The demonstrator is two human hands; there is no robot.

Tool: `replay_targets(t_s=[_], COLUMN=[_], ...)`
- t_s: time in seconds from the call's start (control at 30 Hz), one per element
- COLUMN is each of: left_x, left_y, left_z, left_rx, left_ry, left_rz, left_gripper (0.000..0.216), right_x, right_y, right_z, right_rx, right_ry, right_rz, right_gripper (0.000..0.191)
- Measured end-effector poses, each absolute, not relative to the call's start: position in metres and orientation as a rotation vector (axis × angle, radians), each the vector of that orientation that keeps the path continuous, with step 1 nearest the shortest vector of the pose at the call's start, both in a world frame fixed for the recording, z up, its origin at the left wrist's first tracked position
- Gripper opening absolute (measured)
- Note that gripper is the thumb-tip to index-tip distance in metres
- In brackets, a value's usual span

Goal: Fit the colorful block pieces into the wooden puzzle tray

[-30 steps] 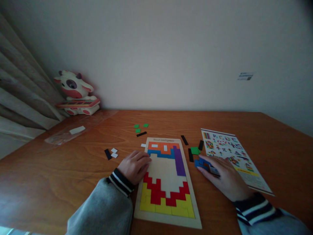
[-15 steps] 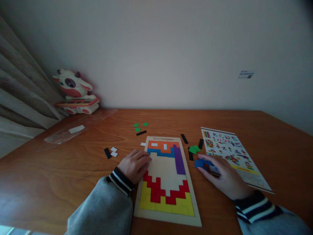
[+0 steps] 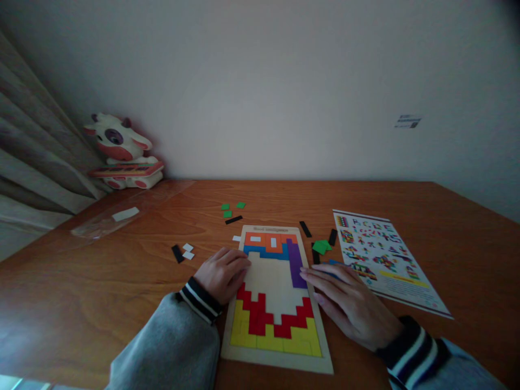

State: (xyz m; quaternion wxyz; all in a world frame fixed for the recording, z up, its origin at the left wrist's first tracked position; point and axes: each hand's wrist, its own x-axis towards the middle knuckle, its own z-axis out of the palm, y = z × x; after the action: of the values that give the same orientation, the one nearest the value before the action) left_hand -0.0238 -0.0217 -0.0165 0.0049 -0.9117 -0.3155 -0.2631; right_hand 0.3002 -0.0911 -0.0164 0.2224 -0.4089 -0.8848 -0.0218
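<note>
A wooden tetris-style puzzle board point(image 3: 280, 365) lies in front of me. My left hand point(image 3: 224, 273) rests on its left edge, fingers together and lightly curved, holding nothing. My right hand point(image 3: 349, 300) reaches over the right edge with its fingers stretched out. Their tips touch or hover at the lower end of the purple piece point(image 3: 298, 268). Behind the right fingers a blue piece point(image 3: 335, 262) shows only in part. Orange pieces point(image 3: 266, 241) and a blue strip point(image 3: 264, 253) fill the board's top; red point(image 3: 258, 317) and yellow pieces point(image 3: 276, 344) fill its bottom, around bare wood.
Green pieces point(image 3: 322, 247) and black strips point(image 3: 305, 229) lie right of the board. A printed pattern sheet point(image 3: 390, 254) is farther right. More green pieces point(image 3: 227, 214) and white pieces point(image 3: 188, 255) lie left. A plastic bag point(image 3: 93, 227) and a cow toy keyboard point(image 3: 125, 157) stand at the left.
My right hand has let go of the blue piece beside the board and moved left to the purple piece. My left hand has stayed in place.
</note>
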Motion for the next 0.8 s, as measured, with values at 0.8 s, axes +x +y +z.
replay_targets(t_s=[0.8], left_x=[-0.025], left_y=[-0.021], left_z=[-0.018], left_rx=[-2.877], left_ry=[-1.006], left_rz=[-0.793], left_gripper=[0.021], right_x=[0.345], right_y=[-0.076], right_z=[-0.038], right_rx=[-1.428], right_ry=[-2.213], right_rz=[-0.131], right_gripper=[0.034])
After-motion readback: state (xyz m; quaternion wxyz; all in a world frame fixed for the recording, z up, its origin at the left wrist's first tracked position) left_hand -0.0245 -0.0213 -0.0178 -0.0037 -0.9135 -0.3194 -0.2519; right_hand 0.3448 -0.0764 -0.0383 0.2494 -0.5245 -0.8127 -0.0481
